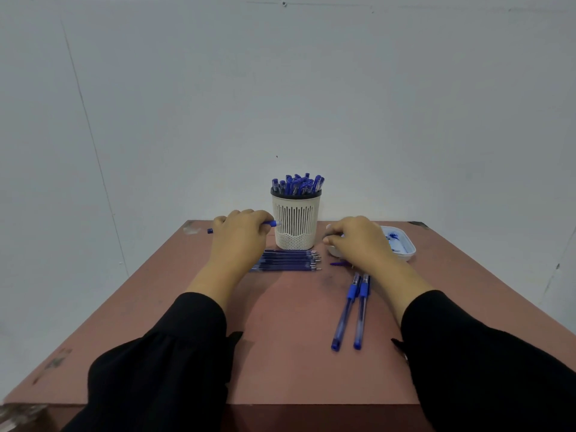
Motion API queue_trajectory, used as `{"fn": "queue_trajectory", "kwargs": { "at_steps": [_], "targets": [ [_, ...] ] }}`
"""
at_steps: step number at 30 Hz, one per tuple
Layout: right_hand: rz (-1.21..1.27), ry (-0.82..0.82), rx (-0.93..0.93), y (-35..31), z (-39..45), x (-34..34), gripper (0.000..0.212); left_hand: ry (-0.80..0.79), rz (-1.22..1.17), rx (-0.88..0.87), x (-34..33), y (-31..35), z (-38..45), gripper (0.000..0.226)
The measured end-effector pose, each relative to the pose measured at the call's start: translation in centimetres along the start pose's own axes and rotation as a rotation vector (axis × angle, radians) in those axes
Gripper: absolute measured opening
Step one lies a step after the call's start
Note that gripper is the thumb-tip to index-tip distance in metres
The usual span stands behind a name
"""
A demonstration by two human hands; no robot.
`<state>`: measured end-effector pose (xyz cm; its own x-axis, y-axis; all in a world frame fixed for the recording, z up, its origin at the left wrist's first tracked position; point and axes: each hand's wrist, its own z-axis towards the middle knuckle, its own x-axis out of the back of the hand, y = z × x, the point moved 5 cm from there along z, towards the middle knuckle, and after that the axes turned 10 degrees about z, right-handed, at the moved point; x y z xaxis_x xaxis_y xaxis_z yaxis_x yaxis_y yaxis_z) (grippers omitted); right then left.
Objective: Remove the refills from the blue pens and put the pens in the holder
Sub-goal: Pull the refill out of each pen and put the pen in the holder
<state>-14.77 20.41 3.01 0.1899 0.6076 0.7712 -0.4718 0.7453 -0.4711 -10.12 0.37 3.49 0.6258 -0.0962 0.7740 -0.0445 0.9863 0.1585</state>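
My left hand (240,233) grips a blue pen (270,223) held level, its tip pointing at the holder's left side. The cream slotted holder (296,221) stands at the table's back middle, full of blue capped pens (299,183). A row of several refills (288,260) lies in front of the holder. My right hand (355,241) hovers with curled fingers over the near end of a white tray (405,244); what it pinches is hidden. Two blue pens (352,310) lie side by side below my right wrist. A small purple piece (338,263) lies beside that hand.
The reddish-brown table (280,338) ends just behind the holder, against a pale wall (280,88). The white tray at the back right holds small blue parts. Black sleeves (162,369) cover both forearms over the table's front edge.
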Motion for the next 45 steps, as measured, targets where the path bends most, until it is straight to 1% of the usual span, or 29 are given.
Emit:
{"fn": "queue_trajectory", "kwargs": {
  "at_steps": [3, 5, 7, 9, 11, 13, 17, 20, 25, 30, 34, 37, 45],
  "targets": [
    [0.025, 0.049, -0.087, 2.1, 0.5, 1.1, 0.019, -0.013, -0.043, -0.009, -0.3, 0.3, -0.1, 0.024],
    [0.033, 0.056, -0.164, 3.7, 1.1, 1.7, 0.016, -0.026, -0.054, -0.020, -0.5, 0.6, -0.2, 0.024],
    [0.008, 0.022, -0.247, 5.2, 1.4, 2.0, 0.014, -0.035, -0.045, -0.029, -0.7, 0.8, -0.3, 0.024],
    [-0.039, -0.043, -0.311, 6.3, 1.5, 2.0, 0.017, -0.041, -0.047, -0.032, -0.7, 1.0, -0.2, 0.024],
    [-0.074, -0.103, -0.335, 6.7, 1.4, 1.9, 0.019, -0.042, -0.055, -0.035, -0.7, 1.0, -0.2, 0.024],
    [-0.095, -0.126, -0.332, 6.7, 1.4, 1.8, 0.017, -0.042, -0.052, -0.044, -0.7, 1.2, -0.2, 0.023],
    [-0.154, -0.124, -0.315, 6.5, 1.7, 1.7, 0.014, -0.053, -0.061, -0.050, -0.8, 1.2, -0.3, 0.024],
    [-0.102, -0.074, -0.272, 6.0, 1.7, 2.2, 0.014, -0.069, -0.065, -0.056, -0.8, 1.4, -0.3, 0.024],
    [-0.015, 0.065, -0.001, 2.6, 0.6, 2.8, 0.015, -0.069, -0.073, -0.076, -0.6, 1.4, -0.3, 0.026],
    [0.063, 0.128, 0.144, 0.2, -0.3, 2.5, 0.017, -0.043, -0.082, -0.070, -0.4, 1.4, -0.5, 0.026],
    [0.062, 0.098, 0.178, -0.2, -0.5, 1.8, 0.016, -0.027, -0.079, -0.064, -0.3, 1.4, -0.5, 0.025],
    [0.054, 0.081, 0.165, 0.0, -0.5, 1.6, 0.017, -0.024, -0.104, -0.071, -0.2, 1.5, -0.5, 0.024],
    [0.012, 0.115, 0.145, 0.3, -0.4, 1.7, 0.017, -0.020, -0.120, -0.090, -0.2, 1.7, -0.6, 0.022]
  ]
}}
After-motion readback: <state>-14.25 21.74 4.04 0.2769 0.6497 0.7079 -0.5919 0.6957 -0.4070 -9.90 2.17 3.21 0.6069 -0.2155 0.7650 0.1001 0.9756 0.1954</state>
